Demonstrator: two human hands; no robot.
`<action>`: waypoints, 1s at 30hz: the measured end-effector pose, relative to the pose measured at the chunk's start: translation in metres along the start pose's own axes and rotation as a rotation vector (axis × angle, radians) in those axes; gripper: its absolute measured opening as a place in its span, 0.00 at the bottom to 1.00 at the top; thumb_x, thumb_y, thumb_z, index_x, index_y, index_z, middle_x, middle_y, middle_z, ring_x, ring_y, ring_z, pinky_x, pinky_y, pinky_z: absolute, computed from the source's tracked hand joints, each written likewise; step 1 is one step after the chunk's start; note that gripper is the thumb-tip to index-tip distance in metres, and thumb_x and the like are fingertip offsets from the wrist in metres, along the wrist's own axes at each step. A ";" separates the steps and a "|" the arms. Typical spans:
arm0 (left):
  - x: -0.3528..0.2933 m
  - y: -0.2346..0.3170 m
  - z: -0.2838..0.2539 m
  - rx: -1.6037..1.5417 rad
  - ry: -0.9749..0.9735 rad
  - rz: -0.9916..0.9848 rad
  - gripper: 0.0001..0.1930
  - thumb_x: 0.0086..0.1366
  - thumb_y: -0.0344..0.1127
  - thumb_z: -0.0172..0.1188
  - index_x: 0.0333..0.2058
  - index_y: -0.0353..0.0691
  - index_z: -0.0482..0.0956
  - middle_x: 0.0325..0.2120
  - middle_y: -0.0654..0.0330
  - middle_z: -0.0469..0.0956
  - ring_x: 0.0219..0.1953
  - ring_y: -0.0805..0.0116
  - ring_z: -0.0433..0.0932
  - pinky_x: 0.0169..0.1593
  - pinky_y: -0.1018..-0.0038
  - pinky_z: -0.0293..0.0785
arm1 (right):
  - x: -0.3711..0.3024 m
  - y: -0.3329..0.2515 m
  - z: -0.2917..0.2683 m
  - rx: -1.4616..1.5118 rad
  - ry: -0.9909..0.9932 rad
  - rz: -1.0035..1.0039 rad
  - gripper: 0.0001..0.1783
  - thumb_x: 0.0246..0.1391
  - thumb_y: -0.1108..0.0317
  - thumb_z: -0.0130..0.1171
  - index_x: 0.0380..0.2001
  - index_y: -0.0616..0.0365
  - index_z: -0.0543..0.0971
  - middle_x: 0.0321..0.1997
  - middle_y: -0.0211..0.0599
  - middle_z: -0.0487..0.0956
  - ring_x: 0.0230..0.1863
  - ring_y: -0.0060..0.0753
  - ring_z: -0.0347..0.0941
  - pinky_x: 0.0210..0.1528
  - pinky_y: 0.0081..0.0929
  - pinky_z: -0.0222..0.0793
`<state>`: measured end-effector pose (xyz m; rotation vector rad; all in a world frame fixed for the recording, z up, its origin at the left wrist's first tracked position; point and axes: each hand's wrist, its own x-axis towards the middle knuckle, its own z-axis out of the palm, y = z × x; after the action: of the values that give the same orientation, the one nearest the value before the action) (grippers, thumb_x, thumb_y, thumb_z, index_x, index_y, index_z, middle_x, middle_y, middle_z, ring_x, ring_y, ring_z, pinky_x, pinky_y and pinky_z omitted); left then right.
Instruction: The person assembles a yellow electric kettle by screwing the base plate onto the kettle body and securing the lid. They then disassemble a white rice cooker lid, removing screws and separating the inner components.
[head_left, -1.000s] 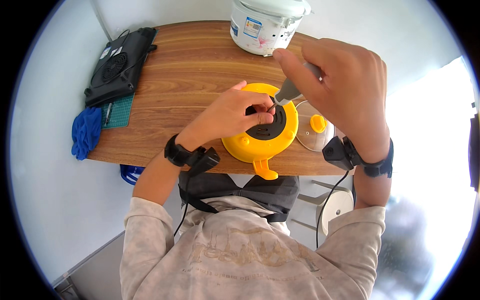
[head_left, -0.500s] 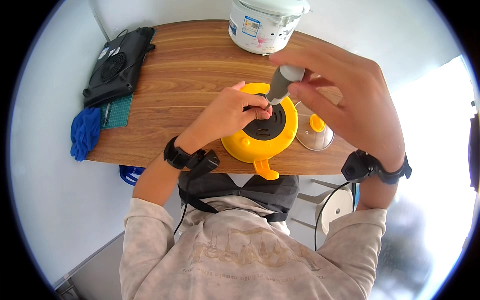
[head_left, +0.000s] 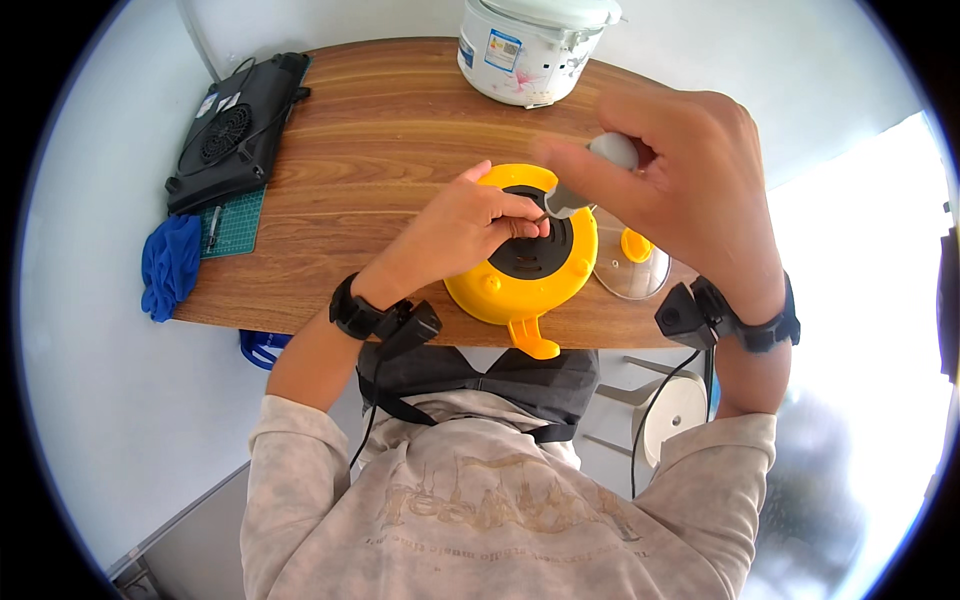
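Observation:
A round yellow appliance, seemingly an electric pot (head_left: 472, 290), lies upside down on the table with its black slotted base facing up and its handle toward me. My left hand (head_left: 465, 225) rests over its left side, thumb and fingertips pinched around the screwdriver's thin shaft just above the base. Up at the right, my right hand (head_left: 680, 165) grips the grey-handled screwdriver (head_left: 568, 203), which slants down to the left. The fingers of that hand are slightly smeared by motion and cover much of the handle. What sits under the screwdriver's tip is hidden by my left fingertips.
Right of the pot lies a glass lid (head_left: 632, 280) with a yellow knob. A white rice cooker (head_left: 525, 60) stands at the back. At the left are a black fan-fitted device (head_left: 230, 135), a green cutting mat (head_left: 238, 222), a pen (head_left: 214, 226) and blue cloth (head_left: 172, 265).
My right hand has turned on the screwdriver, its wrist shifting left, and the handle has tipped farther right. My left hand and the pot have barely moved.

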<state>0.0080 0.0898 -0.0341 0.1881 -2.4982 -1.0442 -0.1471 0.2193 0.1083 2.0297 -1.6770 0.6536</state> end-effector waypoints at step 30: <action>-0.001 0.002 0.001 0.035 -0.015 -0.010 0.08 0.70 0.36 0.58 0.38 0.47 0.86 0.33 0.63 0.85 0.36 0.60 0.82 0.73 0.49 0.53 | -0.001 0.008 0.007 0.032 0.008 -0.025 0.19 0.48 0.58 0.76 0.23 0.59 0.78 0.16 0.32 0.69 0.16 0.25 0.61 0.19 0.26 0.54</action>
<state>0.0082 0.0919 -0.0336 0.2036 -2.5331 -1.0100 -0.1547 0.2151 0.1023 2.0644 -1.6438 0.6836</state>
